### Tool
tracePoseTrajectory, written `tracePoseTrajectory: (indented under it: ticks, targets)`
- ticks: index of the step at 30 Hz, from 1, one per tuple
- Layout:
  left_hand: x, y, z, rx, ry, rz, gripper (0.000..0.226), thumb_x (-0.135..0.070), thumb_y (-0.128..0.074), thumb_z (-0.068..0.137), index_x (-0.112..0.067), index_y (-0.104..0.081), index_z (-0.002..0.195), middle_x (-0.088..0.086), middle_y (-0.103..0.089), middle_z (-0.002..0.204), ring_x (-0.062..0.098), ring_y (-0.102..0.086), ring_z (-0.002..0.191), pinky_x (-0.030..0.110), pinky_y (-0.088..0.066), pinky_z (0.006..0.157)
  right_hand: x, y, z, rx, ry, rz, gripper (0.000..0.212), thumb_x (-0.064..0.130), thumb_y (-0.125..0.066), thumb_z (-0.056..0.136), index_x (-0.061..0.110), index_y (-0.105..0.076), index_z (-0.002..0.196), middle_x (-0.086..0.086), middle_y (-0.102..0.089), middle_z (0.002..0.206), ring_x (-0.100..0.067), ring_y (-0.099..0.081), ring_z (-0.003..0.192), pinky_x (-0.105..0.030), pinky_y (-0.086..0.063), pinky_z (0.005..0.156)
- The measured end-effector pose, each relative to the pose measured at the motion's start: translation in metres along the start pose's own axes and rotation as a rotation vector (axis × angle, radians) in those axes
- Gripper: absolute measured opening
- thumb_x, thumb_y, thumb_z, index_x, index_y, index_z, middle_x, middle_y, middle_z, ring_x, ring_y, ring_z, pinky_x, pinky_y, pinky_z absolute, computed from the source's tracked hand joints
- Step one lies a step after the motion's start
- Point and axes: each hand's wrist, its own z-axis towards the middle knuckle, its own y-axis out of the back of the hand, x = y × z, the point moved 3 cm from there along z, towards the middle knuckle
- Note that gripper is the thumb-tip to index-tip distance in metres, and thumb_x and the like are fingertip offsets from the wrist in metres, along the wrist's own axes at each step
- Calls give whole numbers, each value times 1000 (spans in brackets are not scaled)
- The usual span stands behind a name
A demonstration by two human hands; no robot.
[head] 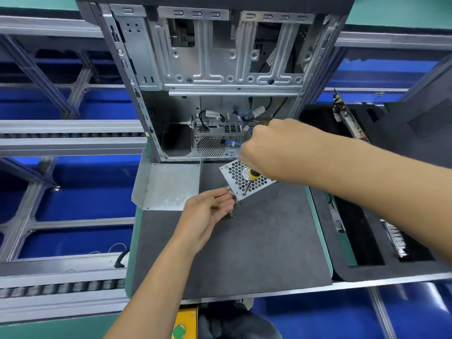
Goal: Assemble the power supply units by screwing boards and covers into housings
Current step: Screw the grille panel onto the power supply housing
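Head view | open computer case (220, 69) stands at the back of the bench (244, 253) | grey mat (256, 241) carries the power supply unit (244, 179), perforated cover up | right hand (274, 148) fingers wrapped round yellow-handled screwdriver (250, 179), tip at near corner screw | left hand (208, 216) fingers pinch the unit's near edge

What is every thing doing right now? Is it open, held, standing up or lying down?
Right hand: grips the screwdriver.
Screwdriver: tilted, tip at a corner screw of the cover.
Perforated cover: sits on the small housing.
Small housing: stands tilted on the grey mat.
Left hand: holds the housing's near end.
Computer case: side open, inside showing.
Metal plate: lies flat, untouched.
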Motion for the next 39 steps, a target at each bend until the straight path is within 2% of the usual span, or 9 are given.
tracePoseTrajectory:
  ticks: [3,8,12,15,17,20,23,28,39]
  targets:
    - [-2,9,-3,38,-30,-58,28,17,-40,96,5,-61,111,22,-74,102,30,-73,100,28,-60,79,-13,-5,-5,144,-114,281,31,47,-55,97,19,-42,98,0,-35,75,-26,-43,70,-35,-42,60]
    - [-8,13,-6,-34,-112,-57,9,0,-56,98,4,-59,106,19,-76,89,25,-76,84,22,-59,67,-9,-1,-6,102,29,306,14,16,-56,95,24,-56,106,3,-44,107,-28,-58,97,-44,-51,83]
    - [-11,12,-7,-122,-164,110,19,-22,-69,91,-7,-68,80,3,-68,65,7,-60,51,16,-48,46,3,3,-2,-58,8,175,19,33,-47,100,16,-48,90,-2,-34,74,-29,-45,69,-37,-46,68]
    - [-13,6,-10,-54,-148,59,27,-21,-64,95,-12,-77,73,0,-64,65,6,-54,53,15,-46,49,9,2,1,-220,9,189,20,31,-48,98,15,-49,85,-1,-26,65,-28,-36,57,-34,-37,59]
    - [-14,0,-14,6,-147,3,28,-13,-60,97,-12,-80,77,4,-69,73,8,-63,63,16,-53,59,2,-5,1,-272,-25,380,23,39,-59,91,16,-58,86,0,-41,64,-32,-51,67,-34,-46,63]
    - [-16,-5,-16,67,-150,-27,26,0,-59,94,-9,-80,83,12,-75,84,15,-73,77,19,-57,70,-16,-27,-7,-469,-172,820,23,40,-72,80,20,-64,76,5,-62,63,-15,-56,62,-32,-50,64]
    - [-15,-8,-14,56,-127,-52,15,5,-61,92,-1,-72,98,14,-76,86,19,-75,79,21,-58,70,-35,-71,-22,-729,-556,1199,32,40,-67,87,15,-59,69,12,-57,49,-7,-51,43,-18,-38,45]
    - [-8,-14,-11,74,-101,-45,12,-1,-59,94,0,-71,96,16,-76,88,22,-75,82,23,-59,69,-22,-148,-22,-690,-947,1877,34,40,-61,90,18,-50,67,0,-47,52,-11,-33,42,-24,-29,43]
    - [-6,-15,-10,46,-133,-106,11,-6,-65,88,-3,-75,92,15,-75,86,19,-75,79,22,-59,69,-7,-168,-18,-592,-977,2031,33,31,-58,96,13,-52,70,1,-42,50,-11,-29,40,-23,-27,41]
